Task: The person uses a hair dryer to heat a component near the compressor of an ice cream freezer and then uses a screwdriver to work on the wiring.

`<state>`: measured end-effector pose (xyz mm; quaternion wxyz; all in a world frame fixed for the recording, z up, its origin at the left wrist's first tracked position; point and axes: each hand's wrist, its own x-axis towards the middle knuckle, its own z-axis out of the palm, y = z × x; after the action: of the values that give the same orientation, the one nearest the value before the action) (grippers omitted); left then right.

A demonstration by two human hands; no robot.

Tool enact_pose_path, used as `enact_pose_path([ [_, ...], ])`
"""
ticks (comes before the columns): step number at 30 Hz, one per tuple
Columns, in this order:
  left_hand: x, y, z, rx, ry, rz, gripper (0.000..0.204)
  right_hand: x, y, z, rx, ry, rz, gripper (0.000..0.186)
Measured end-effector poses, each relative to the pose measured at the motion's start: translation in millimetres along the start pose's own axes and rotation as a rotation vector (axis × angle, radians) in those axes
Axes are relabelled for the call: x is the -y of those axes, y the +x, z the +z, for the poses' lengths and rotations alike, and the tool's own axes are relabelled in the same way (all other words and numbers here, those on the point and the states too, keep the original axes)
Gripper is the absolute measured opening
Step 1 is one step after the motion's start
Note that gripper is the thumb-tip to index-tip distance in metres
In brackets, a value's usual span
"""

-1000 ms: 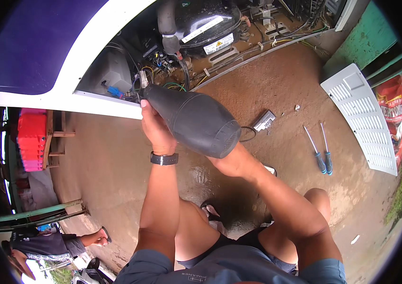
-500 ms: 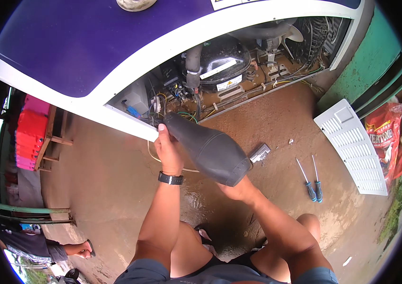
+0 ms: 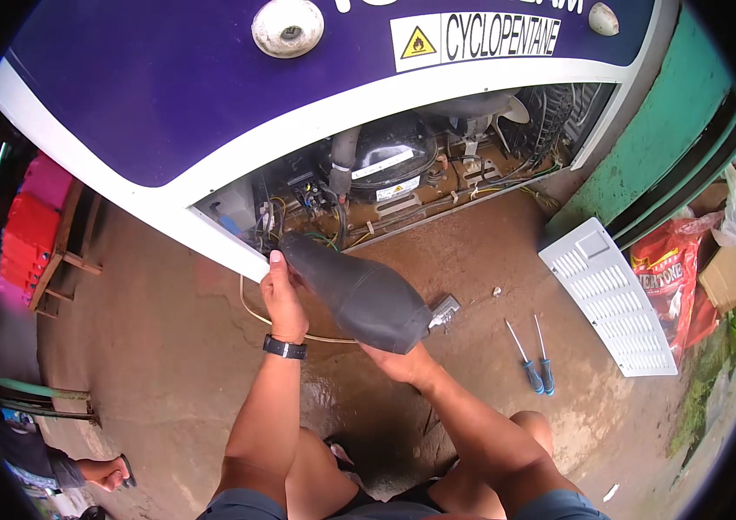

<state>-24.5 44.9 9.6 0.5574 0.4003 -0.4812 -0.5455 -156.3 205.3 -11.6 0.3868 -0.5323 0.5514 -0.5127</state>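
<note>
The left grip (image 3: 284, 305) is at the near side of the blower (image 3: 366, 299), whose body lies at its 3 o'clock. Its thumb stands up beside the nozzle; the fingers are partly hidden, so how far they close I cannot tell. The left forearm runs up toward 12 o'clock, wearing a watch (image 3: 285, 347). The blower slants, nozzle toward 10 o'clock at the edge of the cabinet (image 3: 242, 147) opening, broad end toward 4. The compressor (image 3: 394, 156) sits at the nozzle's 2 o'clock. The right grip (image 3: 404, 364) holds the blower from beneath its broad end, fingers mostly covered; the right forearm points toward 10 o'clock. Screwdrivers (image 3: 531, 376) lie on the floor (image 3: 480, 399) at its 3 o'clock.
</note>
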Motion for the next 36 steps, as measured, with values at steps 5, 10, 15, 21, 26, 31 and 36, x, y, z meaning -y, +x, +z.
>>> enact_pose_path([
  [5, -1, 0, -2, -0.001, 0.054, -0.012, 0.06, -4, 2, 1, -0.013, 0.01, 0.02, 0.042],
  [10, -7, -2, -4, 0.045, 0.136, -0.027, 0.064, -13, 2, 2, -0.017, -0.026, 0.022, 0.04],
  [15, -11, -4, 1, 0.044, 0.135, -0.005, 0.065, -18, 1, 0, -0.039, 0.047, 0.021, 0.041],
  [21, -11, -4, 0, 0.021, 0.135, -0.022, 0.065, -9, 1, 1, -0.148, 0.013, -0.117, 0.027],
  [26, -7, -5, 3, 0.031, 0.11, -0.047, 0.067, -3, -3, -4, -0.158, 0.029, -0.063, 0.029],
  [31, -5, -2, -7, 0.082, 0.083, -0.032, 0.059, 7, 0, -3, -0.175, 0.032, -0.048, 0.03],
  [36, -34, 5, -25, 0.421, 0.378, -0.227, 0.041, -2, 1, 1, -0.226, 0.016, -0.077, 0.028],
])
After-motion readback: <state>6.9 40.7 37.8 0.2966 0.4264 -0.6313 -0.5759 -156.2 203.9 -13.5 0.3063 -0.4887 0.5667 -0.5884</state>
